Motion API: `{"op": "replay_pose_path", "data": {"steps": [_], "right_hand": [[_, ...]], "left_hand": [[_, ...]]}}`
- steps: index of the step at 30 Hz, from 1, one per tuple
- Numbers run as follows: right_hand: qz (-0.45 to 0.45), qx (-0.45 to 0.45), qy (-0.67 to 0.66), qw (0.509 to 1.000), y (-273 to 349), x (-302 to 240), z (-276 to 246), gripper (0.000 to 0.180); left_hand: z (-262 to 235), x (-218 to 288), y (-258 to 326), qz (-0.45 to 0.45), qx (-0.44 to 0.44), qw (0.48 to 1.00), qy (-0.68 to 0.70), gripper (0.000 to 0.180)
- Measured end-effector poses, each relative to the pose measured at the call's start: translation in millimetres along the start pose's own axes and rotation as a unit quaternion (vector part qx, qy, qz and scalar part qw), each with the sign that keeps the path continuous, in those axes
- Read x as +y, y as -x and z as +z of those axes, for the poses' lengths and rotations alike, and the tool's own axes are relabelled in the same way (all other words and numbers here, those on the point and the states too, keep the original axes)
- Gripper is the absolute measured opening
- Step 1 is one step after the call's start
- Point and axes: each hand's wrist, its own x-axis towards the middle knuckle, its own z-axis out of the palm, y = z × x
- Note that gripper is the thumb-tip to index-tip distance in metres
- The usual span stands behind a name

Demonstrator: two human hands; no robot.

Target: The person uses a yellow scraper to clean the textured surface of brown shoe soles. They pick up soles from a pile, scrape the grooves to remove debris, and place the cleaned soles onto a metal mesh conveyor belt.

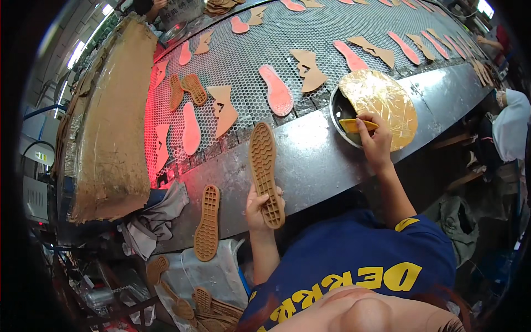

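- Brown sole point(264, 157) held over the surface point(301, 171), tread facing the camera; left hand point(264, 206) clamped on its lower end.
- Yellow scraper point(348, 126) pinched between thumb and fingers of right hand point(376, 138), held over the open part of the round tub point(333, 114).
- Tub partly covered by film-wrapped tan disc point(390, 105).
- Second brown sole point(207, 221) placed left of the held one.
- Pink insoles point(276, 91) and tan cut pieces point(307, 72) spread across honeycomb mesh point(246, 77).
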Motion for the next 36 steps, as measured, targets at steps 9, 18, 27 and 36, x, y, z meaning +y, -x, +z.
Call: {"op": "replay_pose_path", "data": {"steps": [9,18,27,36], "right_hand": [[0.057,-0.01,-0.103,0.993,-4.5,15.1,-2.6,0.013],[0.152,0.013,-0.294,0.943,-13.7,9.0,-1.2,0.014],[-0.191,-0.112,-0.116,0.968,17.3,-43.6,45.6,0.021],[-0.241,-0.143,-0.072,0.957,43.8,-47.7,73.7,0.032]], "left_hand": [[0.9,-26.2,-8.3,-0.039,-0.007,0.995,0.09,0.061],[-8.6,-40.7,-9.8,-0.055,-0.046,0.997,-0.013,0.059],[-4.2,-36.5,-6.4,-0.06,-0.047,0.994,-0.08,0.06],[-3.9,-33.4,-4.5,-0.043,-0.065,0.99,-0.118,0.063]]}}
